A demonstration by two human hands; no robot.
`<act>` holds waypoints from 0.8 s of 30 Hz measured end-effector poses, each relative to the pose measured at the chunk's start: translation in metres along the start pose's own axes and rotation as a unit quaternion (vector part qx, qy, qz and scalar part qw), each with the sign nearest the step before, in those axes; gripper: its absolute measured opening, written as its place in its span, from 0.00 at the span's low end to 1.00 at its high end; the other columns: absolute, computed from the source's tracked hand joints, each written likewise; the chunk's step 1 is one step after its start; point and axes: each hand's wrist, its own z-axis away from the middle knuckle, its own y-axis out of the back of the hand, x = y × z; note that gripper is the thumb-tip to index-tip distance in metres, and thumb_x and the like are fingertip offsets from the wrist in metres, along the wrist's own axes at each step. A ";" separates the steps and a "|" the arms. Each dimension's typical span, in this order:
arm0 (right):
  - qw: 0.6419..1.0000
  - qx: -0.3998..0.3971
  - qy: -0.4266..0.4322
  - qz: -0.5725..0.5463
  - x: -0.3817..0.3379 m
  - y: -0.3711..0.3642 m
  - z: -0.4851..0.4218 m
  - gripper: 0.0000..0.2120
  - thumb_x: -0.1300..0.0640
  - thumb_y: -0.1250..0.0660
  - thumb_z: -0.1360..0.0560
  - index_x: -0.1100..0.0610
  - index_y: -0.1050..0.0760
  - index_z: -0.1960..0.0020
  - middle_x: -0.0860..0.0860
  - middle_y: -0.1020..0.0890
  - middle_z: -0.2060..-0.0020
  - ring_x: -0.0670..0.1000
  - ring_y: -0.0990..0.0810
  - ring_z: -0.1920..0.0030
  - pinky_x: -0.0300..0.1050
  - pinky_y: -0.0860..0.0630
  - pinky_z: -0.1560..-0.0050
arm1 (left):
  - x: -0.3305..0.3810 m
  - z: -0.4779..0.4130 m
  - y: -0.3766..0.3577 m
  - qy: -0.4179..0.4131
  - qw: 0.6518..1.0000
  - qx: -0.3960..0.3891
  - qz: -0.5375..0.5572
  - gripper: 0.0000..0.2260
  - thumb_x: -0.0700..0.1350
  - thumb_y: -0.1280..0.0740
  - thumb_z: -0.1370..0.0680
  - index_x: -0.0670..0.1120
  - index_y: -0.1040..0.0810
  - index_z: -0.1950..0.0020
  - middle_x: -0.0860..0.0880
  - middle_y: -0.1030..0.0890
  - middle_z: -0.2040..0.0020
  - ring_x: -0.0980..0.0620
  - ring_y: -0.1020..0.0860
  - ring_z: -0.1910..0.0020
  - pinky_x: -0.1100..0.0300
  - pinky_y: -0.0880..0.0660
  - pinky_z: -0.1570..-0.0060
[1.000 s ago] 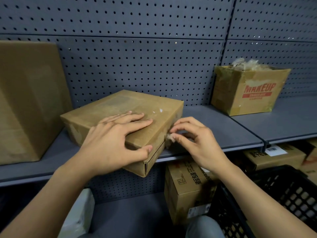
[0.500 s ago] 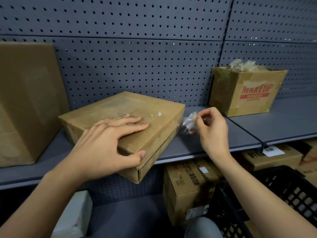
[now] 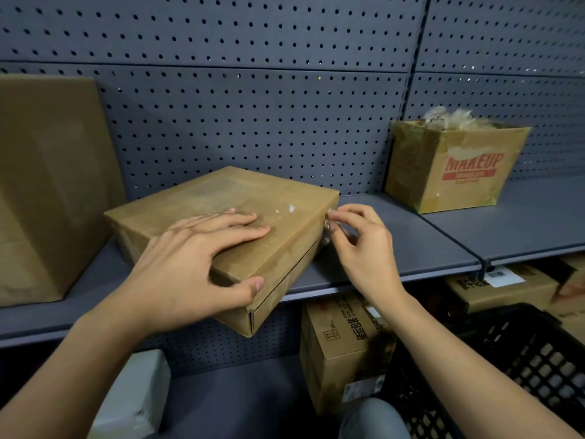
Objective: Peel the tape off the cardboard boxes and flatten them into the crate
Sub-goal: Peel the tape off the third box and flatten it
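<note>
Our left hand (image 3: 190, 264) presses flat, fingers straight, on the box (image 3: 240, 191) overhanging the shelf's (image 3: 405, 242) front edge. Our right hand (image 3: 364, 248) pinches crumpled tape (image 3: 326, 238) at its right side.

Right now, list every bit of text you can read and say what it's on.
"MAKEUP", red capitals: front of the open box at right.
Under it, a red band: small print, unreadable.
On the lower box: black Chinese characters running sideways, too blurred to read surely.
Its sticker: too small to read.
The white barcode label, lower right: too small to read.
</note>
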 end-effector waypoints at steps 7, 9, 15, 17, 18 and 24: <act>0.989 -0.123 -0.025 -0.078 0.009 0.014 -0.003 0.15 0.61 0.31 0.22 0.56 0.20 0.36 0.48 0.24 0.34 0.36 0.26 0.36 0.35 0.28 0.34 | -0.002 0.003 0.004 -0.001 1.000 -0.009 0.003 0.30 0.73 0.43 0.36 0.73 0.33 0.33 0.72 0.36 0.28 0.71 0.44 0.26 0.65 0.47 0.31; 0.986 -0.136 -0.029 -0.090 0.009 0.017 -0.005 0.15 0.62 0.29 0.23 0.57 0.19 0.37 0.49 0.22 0.36 0.37 0.24 0.38 0.34 0.27 0.36 | -0.003 0.003 0.005 0.000 1.000 -0.016 0.003 0.30 0.73 0.42 0.36 0.74 0.33 0.34 0.73 0.36 0.29 0.72 0.44 0.26 0.61 0.45 0.28; 0.988 -0.125 -0.050 -0.074 0.005 0.013 -0.010 0.15 0.61 0.23 0.29 0.49 0.21 0.47 0.44 0.18 0.50 0.45 0.19 0.48 0.45 0.21 0.43 | -0.005 0.001 0.012 0.017 0.998 -0.058 0.017 0.31 0.70 0.41 0.37 0.70 0.32 0.32 0.72 0.37 0.28 0.67 0.42 0.26 0.49 0.40 0.25; 0.986 -0.123 -0.066 -0.093 0.003 0.010 -0.009 0.17 0.59 0.23 0.29 0.47 0.22 0.44 0.46 0.19 0.53 0.47 0.19 0.51 0.43 0.21 0.46 | -0.005 -0.001 0.015 0.018 0.997 -0.074 0.025 0.31 0.67 0.41 0.37 0.69 0.32 0.34 0.73 0.38 0.29 0.68 0.40 0.27 0.56 0.40 0.28; 0.985 -0.121 -0.070 -0.098 0.003 0.010 -0.008 0.18 0.59 0.23 0.29 0.47 0.22 0.43 0.48 0.19 0.54 0.48 0.19 0.52 0.43 0.22 0.48 | -0.005 -0.001 0.017 0.017 0.996 -0.082 0.030 0.30 0.66 0.42 0.37 0.68 0.33 0.34 0.73 0.38 0.29 0.68 0.40 0.28 0.61 0.42 0.29; 0.983 -0.119 -0.089 -0.112 0.002 0.016 -0.001 0.06 0.62 0.29 0.24 0.52 0.19 0.53 0.47 0.17 0.60 0.51 0.19 0.55 0.49 0.21 0.50 | -0.002 -0.004 0.022 0.021 0.992 -0.116 0.046 0.29 0.64 0.44 0.39 0.69 0.37 0.37 0.73 0.40 0.28 0.67 0.42 0.27 0.60 0.44 0.27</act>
